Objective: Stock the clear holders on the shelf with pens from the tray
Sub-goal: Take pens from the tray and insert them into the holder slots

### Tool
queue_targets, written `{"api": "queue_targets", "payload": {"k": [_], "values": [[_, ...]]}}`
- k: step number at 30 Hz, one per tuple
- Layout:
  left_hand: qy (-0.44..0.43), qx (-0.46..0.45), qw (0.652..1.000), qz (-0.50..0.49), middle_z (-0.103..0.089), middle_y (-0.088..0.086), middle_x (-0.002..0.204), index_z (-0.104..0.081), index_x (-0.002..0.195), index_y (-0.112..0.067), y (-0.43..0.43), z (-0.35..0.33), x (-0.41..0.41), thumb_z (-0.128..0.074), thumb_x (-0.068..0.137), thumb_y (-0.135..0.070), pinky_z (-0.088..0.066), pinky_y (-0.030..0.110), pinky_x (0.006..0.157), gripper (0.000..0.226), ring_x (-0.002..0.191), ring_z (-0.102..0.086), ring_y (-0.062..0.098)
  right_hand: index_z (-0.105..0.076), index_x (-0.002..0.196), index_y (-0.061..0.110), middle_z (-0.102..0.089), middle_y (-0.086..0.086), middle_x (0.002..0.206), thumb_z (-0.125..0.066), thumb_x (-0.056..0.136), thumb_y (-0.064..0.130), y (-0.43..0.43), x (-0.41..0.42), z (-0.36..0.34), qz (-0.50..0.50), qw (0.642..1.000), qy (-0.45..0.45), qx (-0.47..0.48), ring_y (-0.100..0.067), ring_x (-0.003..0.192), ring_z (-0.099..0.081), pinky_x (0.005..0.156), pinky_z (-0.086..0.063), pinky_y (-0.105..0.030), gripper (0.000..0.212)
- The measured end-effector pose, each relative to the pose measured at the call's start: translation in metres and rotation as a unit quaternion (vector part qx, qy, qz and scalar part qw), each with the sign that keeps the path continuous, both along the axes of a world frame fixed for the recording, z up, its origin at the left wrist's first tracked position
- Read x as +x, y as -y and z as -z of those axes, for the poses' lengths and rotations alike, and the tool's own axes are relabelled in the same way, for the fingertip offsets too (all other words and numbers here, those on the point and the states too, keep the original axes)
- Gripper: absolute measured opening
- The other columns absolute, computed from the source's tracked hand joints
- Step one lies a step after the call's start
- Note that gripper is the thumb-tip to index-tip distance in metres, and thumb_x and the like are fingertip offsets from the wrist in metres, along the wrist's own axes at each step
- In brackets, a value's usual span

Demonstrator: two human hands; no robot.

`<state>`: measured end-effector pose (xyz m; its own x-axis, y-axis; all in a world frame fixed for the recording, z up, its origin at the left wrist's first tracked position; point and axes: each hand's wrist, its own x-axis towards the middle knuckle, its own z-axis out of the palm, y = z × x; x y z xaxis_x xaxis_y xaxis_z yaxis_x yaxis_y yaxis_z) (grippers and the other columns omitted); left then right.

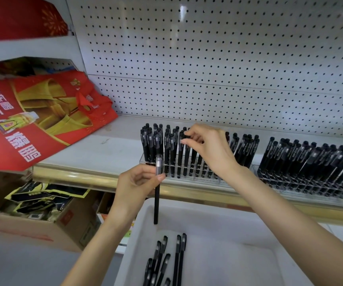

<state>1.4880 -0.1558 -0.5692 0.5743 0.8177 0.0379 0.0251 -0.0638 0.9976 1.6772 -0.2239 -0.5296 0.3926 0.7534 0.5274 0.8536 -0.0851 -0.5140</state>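
Note:
My left hand [137, 182] grips one black pen [156, 205] upright, cap up, just in front of the shelf edge and above the tray's far rim. My right hand [209, 147] reaches over the left clear holder [187, 176] and pinches the cap of a pen [184, 149] standing in it among several others. A second clear holder [310, 188] on the right is packed with black pens. The white tray [218, 221] below holds several loose black pens [166, 261] at its left side.
A red printed bag [42, 116] lies on the shelf's left part. The white pegboard back wall [218, 58] rises behind the holders. A cardboard box [32, 226] with packets sits lower left, under the gold shelf edge [73, 175].

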Motion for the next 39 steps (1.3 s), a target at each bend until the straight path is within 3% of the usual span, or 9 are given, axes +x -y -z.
{"api": "queue_targets", "payload": {"k": [3,8,11,14,18,22,32,36,39], "values": [[0.001,-0.002,1.000,0.002,-0.068,0.007,0.081,-0.070,0.088,-0.005,-0.001,0.001,-0.003,-0.073,0.078,-0.014,-0.057,0.032,0.071,0.013,0.074,-0.063,0.012,-0.069,0.102,0.005,-0.057,0.004,0.087,-0.069,0.085,0.018,0.001,0.002,0.006,0.002,0.999,0.049,-0.011,-0.010,0.073,-0.053,0.074,-0.051,-0.027,0.022],[0.004,-0.014,1.000,-0.004,-0.069,0.001,0.078,-0.072,0.088,-0.008,-0.004,0.001,-0.005,-0.073,0.079,-0.014,-0.057,0.031,0.072,0.011,0.074,-0.065,0.011,-0.066,0.119,0.007,-0.046,0.004,0.091,-0.068,0.086,0.022,0.005,0.003,0.009,0.019,0.997,0.075,-0.010,-0.009,0.078,-0.044,0.075,-0.035,-0.019,0.036],[0.001,-0.031,1.000,-0.001,-0.071,-0.005,0.075,-0.074,0.089,-0.012,-0.003,0.002,-0.002,-0.072,0.081,-0.015,-0.057,0.032,0.077,0.009,0.076,-0.066,0.009,-0.056,0.131,0.010,-0.046,0.001,0.090,-0.067,0.086,0.026,0.008,0.003,0.012,0.005,0.997,0.074,-0.034,-0.009,0.080,-0.043,0.077,-0.042,-0.024,0.049],[-0.002,-0.055,0.998,0.012,-0.075,-0.003,0.084,-0.075,0.094,-0.013,0.001,0.004,0.002,-0.071,0.082,-0.015,-0.058,0.032,0.081,0.013,0.082,-0.068,0.009,-0.047,0.139,0.018,-0.047,0.004,0.092,-0.061,0.088,0.034,0.016,0.000,0.009,0.013,0.999,0.032,-0.029,-0.005,0.076,-0.045,0.081,-0.040,-0.013,0.055],[0.014,-0.074,0.997,0.035,-0.075,0.007,0.087,-0.074,0.094,-0.010,0.013,0.005,0.012,-0.072,0.079,-0.011,-0.057,0.030,0.081,0.016,0.083,-0.069,0.014,-0.063,0.121,0.023,-0.059,0.004,0.084,-0.062,0.084,0.038,0.033,-0.012,-0.004,-0.040,0.994,-0.104,0.017,0.000,0.072,-0.054,0.072,-0.044,-0.010,0.041],[0.041,-0.083,0.994,0.054,-0.072,0.007,0.081,-0.068,0.090,-0.009,0.020,0.001,0.021,-0.076,0.074,-0.010,-0.056,0.022,0.069,0.018,0.075,-0.068,0.011,-0.066,0.098,0.019,-0.066,-0.004,0.085,-0.072,0.077,0.028,0.044,-0.028,-0.007,-0.108,0.950,-0.286,-0.059,-0.006,0.066,-0.061,0.061,-0.051,-0.018,0.024],[0.080,-0.070,0.988,0.109,-0.074,0.008,0.088,-0.069,0.090,-0.009,0.025,-0.004,0.025,-0.074,0.069,-0.022,-0.055,0.021,0.075,0.025,0.085,-0.069,0.014,-0.063,0.079,0.014,-0.065,0.004,0.071,-0.074,0.080,0.016,0.048,-0.029,-0.008,-0.131,0.909,-0.390,-0.070,-0.004,0.062,-0.056,0.055,-0.043,-0.018,0.012],[0.021,0.048,0.996,0.071,-0.072,-0.007,0.093,-0.070,0.095,-0.019,0.018,0.005,0.027,-0.071,0.077,-0.029,-0.050,0.023,0.088,0.020,0.094,-0.064,0.004,-0.055,0.087,0.013,-0.065,0.000,0.071,-0.073,0.081,0.015,0.046,-0.024,-0.022,-0.097,0.923,-0.371,0.000,-0.007,0.055,-0.060,0.050,-0.046,-0.021,0.019],[-0.120,0.323,0.938,0.036,-0.064,-0.010,0.115,-0.065,0.113,-0.022,0.009,0.022,0.027,-0.058,0.088,-0.041,-0.045,0.027,0.098,0.032,0.110,-0.055,0.003,-0.045,0.100,0.024,-0.063,-0.001,0.074,-0.073,0.082,0.015,0.041,-0.012,-0.024,-0.051,0.966,-0.244,0.063,-0.010,0.056,-0.064,0.048,-0.049,-0.021,0.034]]}}
